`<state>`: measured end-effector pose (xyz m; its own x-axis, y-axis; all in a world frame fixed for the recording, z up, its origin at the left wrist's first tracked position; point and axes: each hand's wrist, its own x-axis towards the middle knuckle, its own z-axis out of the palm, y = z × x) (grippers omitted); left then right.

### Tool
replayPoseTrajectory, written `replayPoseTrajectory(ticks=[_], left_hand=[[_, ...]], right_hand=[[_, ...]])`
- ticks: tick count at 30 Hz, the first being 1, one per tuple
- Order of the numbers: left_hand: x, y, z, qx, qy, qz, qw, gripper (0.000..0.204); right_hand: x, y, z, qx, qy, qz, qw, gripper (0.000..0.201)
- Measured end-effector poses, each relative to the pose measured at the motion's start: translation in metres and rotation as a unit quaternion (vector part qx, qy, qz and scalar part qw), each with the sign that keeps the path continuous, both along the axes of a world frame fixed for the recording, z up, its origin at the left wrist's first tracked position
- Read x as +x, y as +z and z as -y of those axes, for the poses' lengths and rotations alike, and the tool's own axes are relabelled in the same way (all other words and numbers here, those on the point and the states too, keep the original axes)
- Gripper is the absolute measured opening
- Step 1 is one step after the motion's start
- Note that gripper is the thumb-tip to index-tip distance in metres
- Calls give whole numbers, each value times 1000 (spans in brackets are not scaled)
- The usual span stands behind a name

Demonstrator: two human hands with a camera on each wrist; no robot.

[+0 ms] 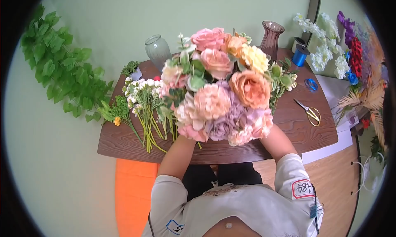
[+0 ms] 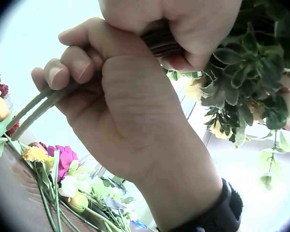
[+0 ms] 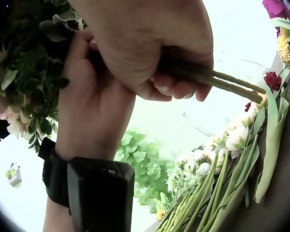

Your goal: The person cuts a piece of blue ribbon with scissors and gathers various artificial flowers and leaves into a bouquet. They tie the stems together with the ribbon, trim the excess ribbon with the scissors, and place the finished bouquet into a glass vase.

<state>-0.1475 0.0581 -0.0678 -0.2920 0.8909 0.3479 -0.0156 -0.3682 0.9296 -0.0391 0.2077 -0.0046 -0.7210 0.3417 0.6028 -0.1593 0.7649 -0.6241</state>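
Observation:
A large bouquet (image 1: pixel 222 94) of pink, peach, yellow and lilac artificial flowers is held up over the table's front, hiding both hands in the head view. In the left wrist view my left hand (image 2: pixel 183 21) grips the stem bundle close beneath the leaves. Below it, my right hand (image 3: pixel 150 36) has its fingers curled round the lower stems (image 3: pixel 227 87). Two stem ends stick out past those fingers. The two hands are close together, and the blooms face up toward the head camera.
White flowers with long green stems (image 1: pixel 154 125) lie on the dark wooden table (image 1: pixel 297 132). At the back stand a clear glass vase (image 1: pixel 158 53) and a purple vase (image 1: pixel 271 39). Gold-handled scissors (image 1: pixel 312 115) and a blue ribbon spool (image 1: pixel 300 55) are on the right.

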Motion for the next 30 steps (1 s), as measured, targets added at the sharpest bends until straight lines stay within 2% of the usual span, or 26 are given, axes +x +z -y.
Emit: replayPoseTrajectory(ticks=[13,19,20,26,27,28,30], left_hand=[[2,34,-7,-41,156,-194,968,33],[7,46,-5,-61,227,-280,931,32],[6,51,-10,-64,238,-294,923,32],[-21,82,-17,-85,308,-378,869,32],[-11,98,-12,-131,305,-241,912,34],[-12,99,-17,-131,307,-241,911,34],[-17,103,-34,-44,334,11,941,27]], right_hand=[[-1,18,8,-8,0,41,999,35],[4,22,19,-11,3,61,998,35],[-9,29,25,-12,3,64,998,35],[1,44,10,-15,9,78,997,35],[9,58,9,-45,28,37,998,32],[15,66,4,-75,46,-4,996,30],[18,73,-15,-99,72,-4,992,26]])
